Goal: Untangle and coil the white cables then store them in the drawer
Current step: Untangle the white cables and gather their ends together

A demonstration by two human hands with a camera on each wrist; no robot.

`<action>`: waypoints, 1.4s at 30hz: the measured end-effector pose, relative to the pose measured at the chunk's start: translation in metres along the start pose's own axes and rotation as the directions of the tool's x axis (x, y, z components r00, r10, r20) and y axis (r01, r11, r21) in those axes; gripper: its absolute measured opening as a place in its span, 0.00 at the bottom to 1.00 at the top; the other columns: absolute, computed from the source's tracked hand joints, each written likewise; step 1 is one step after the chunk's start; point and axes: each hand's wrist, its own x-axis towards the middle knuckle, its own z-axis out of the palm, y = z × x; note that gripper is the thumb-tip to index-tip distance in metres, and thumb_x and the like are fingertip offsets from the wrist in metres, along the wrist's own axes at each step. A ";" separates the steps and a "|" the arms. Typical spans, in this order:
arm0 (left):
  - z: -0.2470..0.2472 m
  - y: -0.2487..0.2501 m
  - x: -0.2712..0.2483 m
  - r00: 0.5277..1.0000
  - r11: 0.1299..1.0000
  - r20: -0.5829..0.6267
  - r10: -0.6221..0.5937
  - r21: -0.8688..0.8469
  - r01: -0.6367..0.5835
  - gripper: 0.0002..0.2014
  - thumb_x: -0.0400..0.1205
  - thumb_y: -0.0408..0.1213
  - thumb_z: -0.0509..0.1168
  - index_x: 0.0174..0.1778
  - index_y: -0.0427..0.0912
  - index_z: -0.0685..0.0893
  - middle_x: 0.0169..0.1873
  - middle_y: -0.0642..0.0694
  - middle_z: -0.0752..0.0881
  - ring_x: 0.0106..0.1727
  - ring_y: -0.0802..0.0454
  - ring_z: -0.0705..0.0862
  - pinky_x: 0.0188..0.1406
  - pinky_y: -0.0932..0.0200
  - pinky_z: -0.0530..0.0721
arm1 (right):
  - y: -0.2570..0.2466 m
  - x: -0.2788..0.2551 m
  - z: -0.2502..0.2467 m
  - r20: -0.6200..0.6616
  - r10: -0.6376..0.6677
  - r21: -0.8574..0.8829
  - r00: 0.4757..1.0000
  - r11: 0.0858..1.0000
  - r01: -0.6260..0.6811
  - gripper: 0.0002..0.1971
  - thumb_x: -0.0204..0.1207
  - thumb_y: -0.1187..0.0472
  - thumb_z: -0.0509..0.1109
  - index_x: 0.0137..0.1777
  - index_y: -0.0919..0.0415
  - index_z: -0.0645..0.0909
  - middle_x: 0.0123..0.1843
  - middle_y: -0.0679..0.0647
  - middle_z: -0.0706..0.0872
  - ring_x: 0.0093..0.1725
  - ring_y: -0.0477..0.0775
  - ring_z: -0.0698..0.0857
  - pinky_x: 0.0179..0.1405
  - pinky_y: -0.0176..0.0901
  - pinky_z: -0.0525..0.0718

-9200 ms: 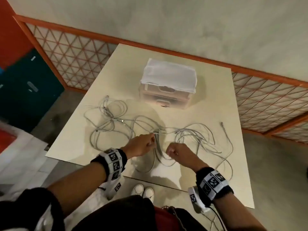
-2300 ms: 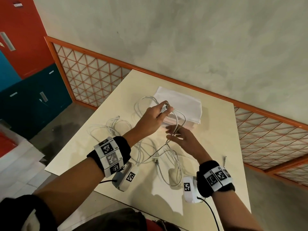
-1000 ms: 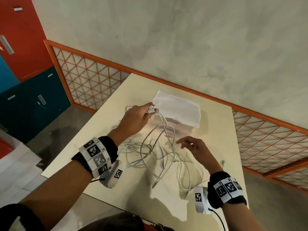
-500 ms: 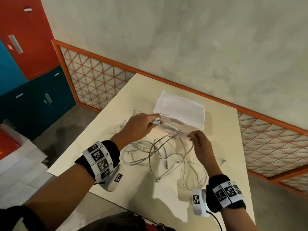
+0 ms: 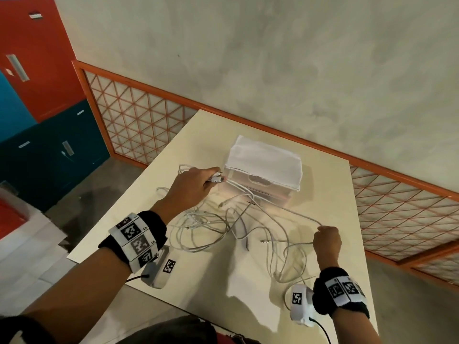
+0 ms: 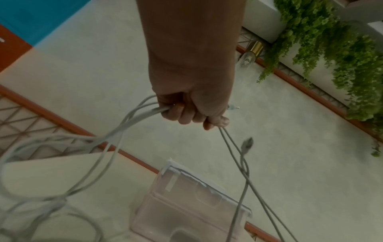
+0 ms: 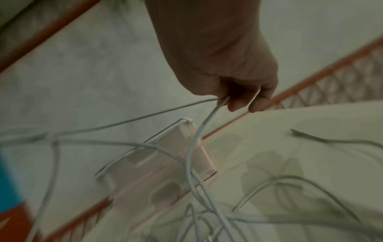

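A tangle of white cables (image 5: 233, 227) lies loosely across the middle of the cream table (image 5: 198, 281). My left hand (image 5: 196, 184) is raised above it near the drawer unit's left corner and grips a bunch of cable strands (image 6: 132, 117), with a plug end sticking out past the fingers. My right hand (image 5: 326, 240) is pulled back to the right and holds one cable (image 7: 199, 131) in a curled fist; that strand runs taut up toward the left hand. The small clear drawer unit (image 5: 260, 184) with a white cloth on top stands at the back, its drawers closed.
A grey wall with an orange-framed lattice panel (image 5: 139, 120) runs behind the table. Red and teal lockers (image 5: 42, 120) stand at the left. The table's right edge (image 5: 362, 244) is close to my right hand. Green hanging plants (image 6: 331, 49) show in the left wrist view.
My right hand has pulled a cable away to the right and toward me, stretching it out of the tangle. My left hand stays raised by the drawer unit, still gripping its strands.
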 end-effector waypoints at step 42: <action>0.010 -0.020 0.005 0.904 0.863 -0.069 -0.422 -0.334 0.378 0.22 0.86 0.43 0.56 0.76 0.41 0.67 0.60 0.30 0.83 0.60 0.32 0.82 0.56 0.47 0.78 | -0.115 -0.059 -0.014 0.322 -0.723 0.333 0.612 0.691 0.642 0.13 0.84 0.59 0.60 0.44 0.56 0.86 0.27 0.46 0.80 0.30 0.39 0.80 0.37 0.29 0.74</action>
